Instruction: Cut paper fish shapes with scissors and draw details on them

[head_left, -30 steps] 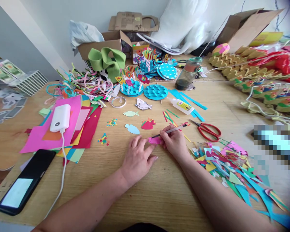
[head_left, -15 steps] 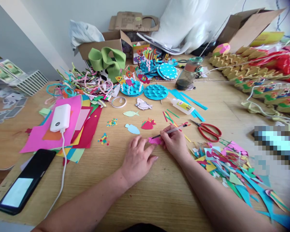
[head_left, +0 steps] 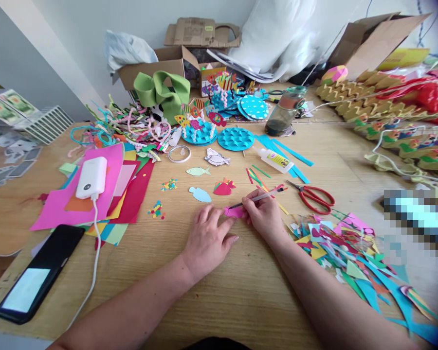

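A small pink paper piece (head_left: 236, 212) lies on the table between my hands. My left hand (head_left: 209, 234) rests flat, fingers stretched out, its fingertips at the paper's left and lower edge. In my right hand (head_left: 264, 214) a pen (head_left: 261, 196) is gripped, its tip touching the paper near the left end. Part of the paper is hidden under the right fingers. Just beyond lie cut paper fish: a red one (head_left: 224, 187), a light blue one (head_left: 200, 194), a pale green one (head_left: 198, 171) and white ones (head_left: 217, 157) with drawn outlines.
Red-handled scissors (head_left: 316, 198) and a pile of paper scraps (head_left: 345, 248) lie to the right. A glue bottle (head_left: 276, 161) is farther back, near blue discs (head_left: 235, 139). On the left are coloured sheets (head_left: 62, 209), a white power bank (head_left: 92, 178) with cable, and a phone (head_left: 40, 272).
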Demonstrator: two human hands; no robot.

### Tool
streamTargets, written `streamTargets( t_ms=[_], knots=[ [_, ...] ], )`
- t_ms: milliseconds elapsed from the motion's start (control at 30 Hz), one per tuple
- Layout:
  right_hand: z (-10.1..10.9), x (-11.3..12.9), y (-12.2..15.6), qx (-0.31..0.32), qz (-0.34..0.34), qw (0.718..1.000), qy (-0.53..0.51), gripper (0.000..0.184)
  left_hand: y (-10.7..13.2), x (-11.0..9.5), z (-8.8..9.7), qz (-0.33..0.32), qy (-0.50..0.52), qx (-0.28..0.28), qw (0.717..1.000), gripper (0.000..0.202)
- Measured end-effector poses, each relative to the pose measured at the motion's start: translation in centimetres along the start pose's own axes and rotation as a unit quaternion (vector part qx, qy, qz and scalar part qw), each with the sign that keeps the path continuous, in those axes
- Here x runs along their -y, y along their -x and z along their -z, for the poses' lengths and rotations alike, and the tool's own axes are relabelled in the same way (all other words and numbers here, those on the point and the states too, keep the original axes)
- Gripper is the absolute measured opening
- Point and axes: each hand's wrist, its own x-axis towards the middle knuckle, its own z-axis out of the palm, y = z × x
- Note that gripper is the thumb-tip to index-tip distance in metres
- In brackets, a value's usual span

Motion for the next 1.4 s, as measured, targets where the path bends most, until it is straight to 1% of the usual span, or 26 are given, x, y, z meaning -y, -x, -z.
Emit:
streamTargets(
  t_ms=[133, 333, 767, 1400],
  knots=[
    [-0.04, -0.13, 0.01, 0.005, 0.001, 1.000, -0.010, 0.020, 0.04, -0.04, 0.00, 0.000, 0.001, 0.000, 1.000, 0.036],
    [0.01, -0.16, -0.01, 0.004, 0.021, 1.000, 0.010, 0.018, 0.09, 0.01, -0.10, -0.003, 0.000, -0.006, 1.000, 0.036],
    [0.08, 0.05, 0.02, -0.001, 0.005, 1.000, 0.017, 0.013, 0.08, 0.02, -0.02, 0.000, -0.002, -0.001, 1.000, 0.036],
    [0.05, 0.10, 0.04, -0.004, 0.019, 1.000, 0.022, 0.013, 0.06, 0.03, -0.06, -0.003, -0.007, -0.005, 1.000, 0.036]
  ],
)
